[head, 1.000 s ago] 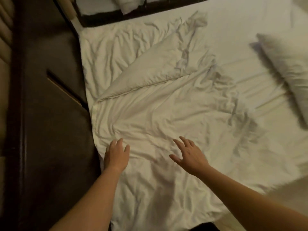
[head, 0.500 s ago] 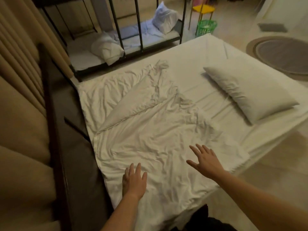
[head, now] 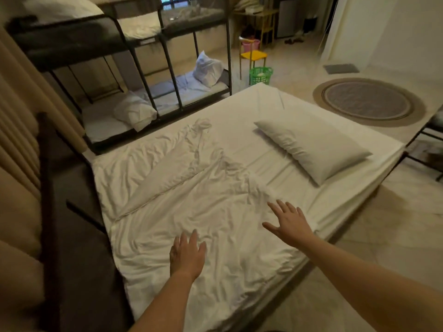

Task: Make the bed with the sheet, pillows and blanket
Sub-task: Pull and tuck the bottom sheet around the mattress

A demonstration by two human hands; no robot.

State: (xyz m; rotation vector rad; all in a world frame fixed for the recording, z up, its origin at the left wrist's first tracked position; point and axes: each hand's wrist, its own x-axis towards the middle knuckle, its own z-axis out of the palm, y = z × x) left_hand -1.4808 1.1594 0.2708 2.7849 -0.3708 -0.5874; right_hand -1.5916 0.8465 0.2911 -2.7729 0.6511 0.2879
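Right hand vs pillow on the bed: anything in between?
Head view: nothing stands between the right hand and the pillow, only the crumpled edge of the blanket and bare smooth sheet.

Both hands lay flat with fingers spread: the left hand point(head: 187, 256) and right hand point(head: 291, 224) on the crumpled blanket point(head: 191, 200) at the bed's near edge. A pillow point(head: 311, 142) lay by the right edge.

white blanket point(head: 191, 212), white pillow point(head: 314, 146), green basket point(head: 260, 75), yellow chair point(head: 253, 55).
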